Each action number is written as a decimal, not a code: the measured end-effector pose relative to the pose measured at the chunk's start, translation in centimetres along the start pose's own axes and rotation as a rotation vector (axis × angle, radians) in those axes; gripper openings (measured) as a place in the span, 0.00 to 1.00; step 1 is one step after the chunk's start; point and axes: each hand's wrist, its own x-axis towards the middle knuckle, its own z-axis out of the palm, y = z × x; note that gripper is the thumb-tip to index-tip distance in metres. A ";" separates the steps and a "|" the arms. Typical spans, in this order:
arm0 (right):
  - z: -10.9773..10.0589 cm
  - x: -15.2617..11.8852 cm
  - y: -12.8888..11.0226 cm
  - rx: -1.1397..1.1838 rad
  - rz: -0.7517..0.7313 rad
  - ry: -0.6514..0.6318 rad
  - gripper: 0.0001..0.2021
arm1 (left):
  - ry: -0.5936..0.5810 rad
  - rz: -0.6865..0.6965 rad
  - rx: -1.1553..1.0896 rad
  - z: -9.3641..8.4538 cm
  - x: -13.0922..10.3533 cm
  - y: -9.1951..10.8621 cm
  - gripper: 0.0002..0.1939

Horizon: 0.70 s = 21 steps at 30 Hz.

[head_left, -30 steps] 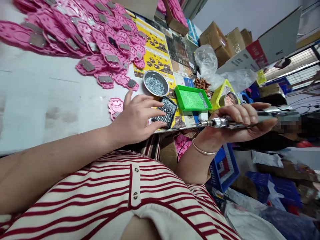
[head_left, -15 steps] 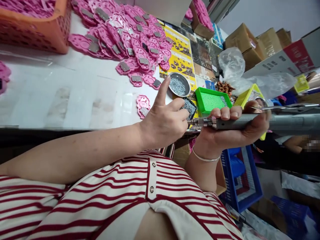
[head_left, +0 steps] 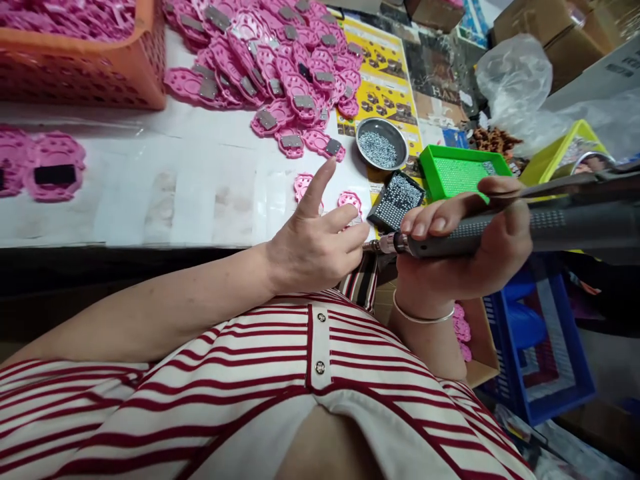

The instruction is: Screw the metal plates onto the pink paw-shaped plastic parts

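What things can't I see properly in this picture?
In the head view:
Grey tool: tip hidden by the left hand; rear cut off by the right edge.
Orange basket: cut off by the left and top edges.
Shiny bits in the round bowl: too small to tell their shape.

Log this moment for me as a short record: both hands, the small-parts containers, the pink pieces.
Right hand: gripping a grey pen-shaped tool
Left hand: fingers partly curled at the tool's tip; contact unclear
Beyond left hand: two pink pieces, partly hidden, on the white table
Small metal-looking parts: in a black tray, round bowl, green tray
Right of orange basket: pink heap
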 end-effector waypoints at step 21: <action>1.5 -2.4 0.0 -0.099 0.079 0.076 0.06 | -0.076 -0.109 -0.082 -0.3 -1.2 2.3 0.20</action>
